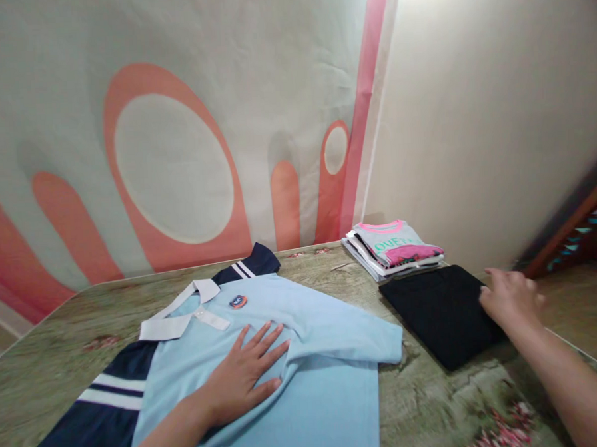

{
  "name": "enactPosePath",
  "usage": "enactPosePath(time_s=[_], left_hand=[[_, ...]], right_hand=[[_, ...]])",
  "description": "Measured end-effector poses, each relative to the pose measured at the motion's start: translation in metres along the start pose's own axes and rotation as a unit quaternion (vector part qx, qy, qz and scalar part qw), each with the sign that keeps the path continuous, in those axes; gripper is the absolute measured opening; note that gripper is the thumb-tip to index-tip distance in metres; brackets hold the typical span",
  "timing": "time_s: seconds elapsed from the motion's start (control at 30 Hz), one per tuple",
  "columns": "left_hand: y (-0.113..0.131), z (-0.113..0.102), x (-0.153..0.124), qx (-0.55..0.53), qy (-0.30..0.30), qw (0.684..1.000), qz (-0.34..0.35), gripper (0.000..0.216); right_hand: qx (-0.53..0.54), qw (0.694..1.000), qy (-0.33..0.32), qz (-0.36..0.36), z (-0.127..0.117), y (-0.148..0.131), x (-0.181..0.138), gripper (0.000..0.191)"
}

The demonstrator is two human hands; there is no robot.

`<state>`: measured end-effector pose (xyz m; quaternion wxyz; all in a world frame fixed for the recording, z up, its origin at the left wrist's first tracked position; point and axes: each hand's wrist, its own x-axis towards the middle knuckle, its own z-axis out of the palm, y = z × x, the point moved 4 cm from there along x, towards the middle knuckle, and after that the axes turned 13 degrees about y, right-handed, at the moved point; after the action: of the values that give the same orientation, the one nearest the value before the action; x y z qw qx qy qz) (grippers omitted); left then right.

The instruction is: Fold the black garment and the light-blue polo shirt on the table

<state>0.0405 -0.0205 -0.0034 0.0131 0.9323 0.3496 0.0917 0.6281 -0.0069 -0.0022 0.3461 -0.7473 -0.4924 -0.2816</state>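
A light blue polo shirt (332, 402) with a white collar and a small round badge lies spread on the table, its front up and wrinkled in the middle. Navy sleeves with white stripes (112, 391) stick out at its collar end. My left hand (249, 369) rests flat on the shirt's chest, fingers spread. At the right, a folded black garment (441, 316) lies on the table. Over its right edge is my right hand (512, 299), slightly blurred, with loosely bent fingers apart and nothing visible in them.
Behind the black garment sits a stack of folded clothes (394, 248), a grey and pink printed top uppermost. The table (326, 275) has a green, wood-like cover with flower prints. A patterned wall hanging (258, 119) and a plain wall (473, 121) stand behind it.
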Motion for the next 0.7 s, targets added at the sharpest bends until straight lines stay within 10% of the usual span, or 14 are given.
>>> enactPosePath(time_s=[0.33,0.5,0.7], left_hand=[[0.048,0.010,0.013,-0.020,0.024,0.995,-0.089,0.063],[0.049,0.003,0.011,-0.049,0.011,0.994,-0.098,0.056],[-0.078,-0.031,0.031,0.017,0.079,0.963,-0.256,0.052]], right_hand=[[0.260,0.893,-0.233,-0.285,-0.004,-0.294,-0.124,0.030],[0.311,0.851,-0.287,-0.310,0.014,-0.325,-0.145,0.043],[0.385,0.788,-0.366,-0.312,0.022,-0.338,-0.144,0.059]])
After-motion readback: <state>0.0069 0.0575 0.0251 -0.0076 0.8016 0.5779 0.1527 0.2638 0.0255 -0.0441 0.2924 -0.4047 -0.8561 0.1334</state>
